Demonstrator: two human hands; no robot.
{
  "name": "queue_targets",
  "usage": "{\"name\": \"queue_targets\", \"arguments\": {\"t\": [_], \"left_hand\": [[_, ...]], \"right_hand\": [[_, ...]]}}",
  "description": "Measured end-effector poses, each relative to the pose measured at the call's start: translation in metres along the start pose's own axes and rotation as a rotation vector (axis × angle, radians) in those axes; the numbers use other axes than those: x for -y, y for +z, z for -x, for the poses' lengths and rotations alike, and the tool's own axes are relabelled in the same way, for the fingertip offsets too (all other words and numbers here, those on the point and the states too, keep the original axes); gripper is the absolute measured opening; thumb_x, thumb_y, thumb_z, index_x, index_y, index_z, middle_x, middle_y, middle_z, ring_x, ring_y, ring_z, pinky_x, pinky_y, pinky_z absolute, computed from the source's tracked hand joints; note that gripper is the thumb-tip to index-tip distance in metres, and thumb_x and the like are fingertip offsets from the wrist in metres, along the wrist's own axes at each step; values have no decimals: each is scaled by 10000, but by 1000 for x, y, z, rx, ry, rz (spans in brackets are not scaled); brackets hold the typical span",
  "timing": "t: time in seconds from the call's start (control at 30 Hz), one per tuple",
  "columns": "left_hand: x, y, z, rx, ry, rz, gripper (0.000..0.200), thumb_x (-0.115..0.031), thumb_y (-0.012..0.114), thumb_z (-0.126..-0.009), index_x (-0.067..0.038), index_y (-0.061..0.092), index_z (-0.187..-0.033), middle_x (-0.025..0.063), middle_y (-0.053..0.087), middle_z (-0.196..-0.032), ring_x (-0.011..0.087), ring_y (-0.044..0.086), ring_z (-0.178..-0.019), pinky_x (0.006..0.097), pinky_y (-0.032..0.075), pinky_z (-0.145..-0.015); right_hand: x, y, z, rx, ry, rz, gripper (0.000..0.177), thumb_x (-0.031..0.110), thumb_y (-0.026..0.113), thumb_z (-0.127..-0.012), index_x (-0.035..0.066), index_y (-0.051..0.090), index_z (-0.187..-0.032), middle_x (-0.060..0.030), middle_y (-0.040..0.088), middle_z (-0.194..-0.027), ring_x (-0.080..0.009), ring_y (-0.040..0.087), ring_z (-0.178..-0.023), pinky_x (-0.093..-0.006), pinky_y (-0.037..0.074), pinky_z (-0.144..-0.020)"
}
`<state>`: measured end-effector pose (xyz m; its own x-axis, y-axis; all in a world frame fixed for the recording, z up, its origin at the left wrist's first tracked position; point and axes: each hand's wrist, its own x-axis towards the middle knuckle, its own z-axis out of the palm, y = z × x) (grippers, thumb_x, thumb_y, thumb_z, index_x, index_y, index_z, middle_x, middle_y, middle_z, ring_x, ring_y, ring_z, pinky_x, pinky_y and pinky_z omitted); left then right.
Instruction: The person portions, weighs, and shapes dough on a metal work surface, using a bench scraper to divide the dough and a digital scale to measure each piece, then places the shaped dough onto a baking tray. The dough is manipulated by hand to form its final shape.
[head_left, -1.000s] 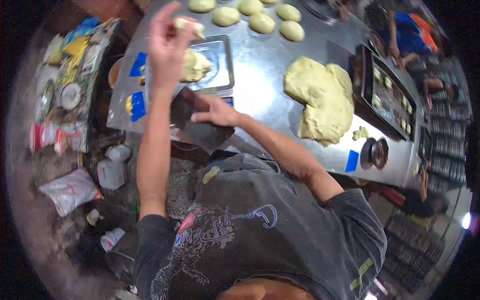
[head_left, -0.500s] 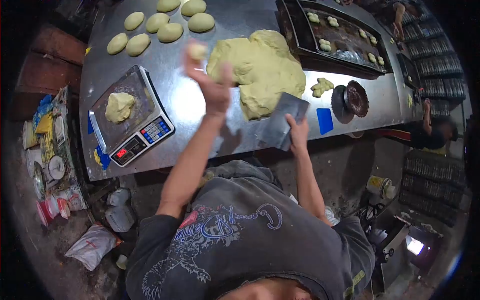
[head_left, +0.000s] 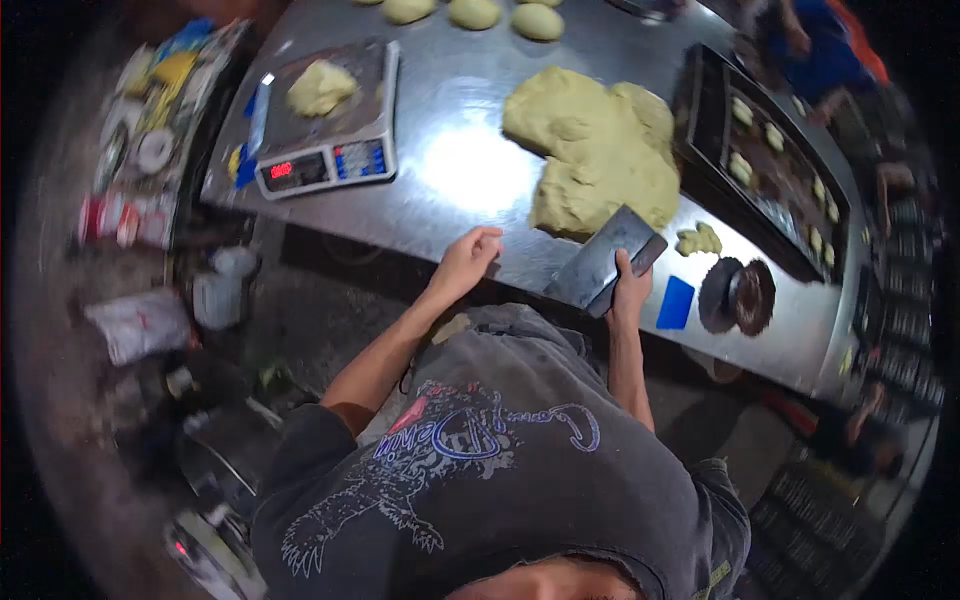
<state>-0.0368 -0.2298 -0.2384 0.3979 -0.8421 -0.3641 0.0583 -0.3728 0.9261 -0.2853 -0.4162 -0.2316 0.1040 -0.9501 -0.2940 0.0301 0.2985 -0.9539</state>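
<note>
My right hand [head_left: 630,285] grips a wide metal dough scraper [head_left: 600,262], its blade beside the near edge of a big slab of pale yellow dough [head_left: 600,150]. My left hand [head_left: 468,262] is over the table's front edge, fingers loosely bent and apart, with no dough visible in it. To its upper left stands a digital scale [head_left: 375,105] with red digits lit. A rough lump of dough [head_left: 322,88] rests on the scale's plate.
Rounded dough balls [head_left: 474,12] sit at the far side of the steel table [head_left: 450,170]. At right are a black tray [head_left: 765,190] with small dough pieces, a dough scrap [head_left: 698,239], a blue plastic scraper [head_left: 676,302] and a dark round tin [head_left: 752,298]. Other people stand beyond.
My left hand came down from beside the dough to the table edge; the small dough piece it held is gone from it. The view turned, shifting the table. My right hand keeps the scraper.
</note>
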Motion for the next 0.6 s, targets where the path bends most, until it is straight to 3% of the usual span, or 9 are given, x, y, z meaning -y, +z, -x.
{"name": "queue_targets", "arguments": {"t": [0.07, 0.23, 0.3, 0.47, 0.6], "left_hand": [[-28, -15, 22, -211, 19, 180, 354, -307, 497, -1078, -45, 621, -1281, 88, 707, -1089, 156, 639, -1040, 323, 500, -937], [-21, -36, 39, -624, 49, 532, 275, -196, 525, -1051, -6, 625, -1223, 97, 702, -1024, 165, 655, -984, 292, 502, -876], [-18, -45, 45, -691, 47, 574, 268, -192, 532, -1053, -5, 624, -1220, 88, 693, -989, 152, 654, -951, 290, 489, -886], [-16, -92, 51, -676, 37, 528, 267, -247, 525, -1072, -64, 635, -1233, -11, 597, -794, 89, 569, -750, 235, 432, -704], [-45, -160, 33, -683, -58, 427, 257, -268, 529, -1073, -89, 642, -1219, -49, 519, -675, 54, 496, -618, 211, 354, -558]], "right_hand": [[18, 39, -10, 85, 31, -4, 415, 100, 741, -910, -14, 578, -1275, -46, 647, -1097, -164, 623, -966, -328, 503, -881], [34, 122, -45, 354, -51, 41, 418, 128, 747, -921, -1, 573, -1279, -77, 659, -1153, -188, 642, -1002, -333, 517, -889], [41, 151, -39, 426, -31, 10, 425, 126, 745, -924, -5, 566, -1286, -80, 657, -1167, -194, 642, -1015, -337, 519, -897], [38, 190, -21, 470, -1, -47, 435, 100, 731, -930, -12, 549, -1309, -82, 652, -1180, -205, 640, -1034, -355, 517, -923], [21, 182, -21, 293, -17, -5, 454, 113, 736, -927, -13, 542, -1318, -111, 664, -1192, -225, 657, -1025, -351, 525, -908]]}}
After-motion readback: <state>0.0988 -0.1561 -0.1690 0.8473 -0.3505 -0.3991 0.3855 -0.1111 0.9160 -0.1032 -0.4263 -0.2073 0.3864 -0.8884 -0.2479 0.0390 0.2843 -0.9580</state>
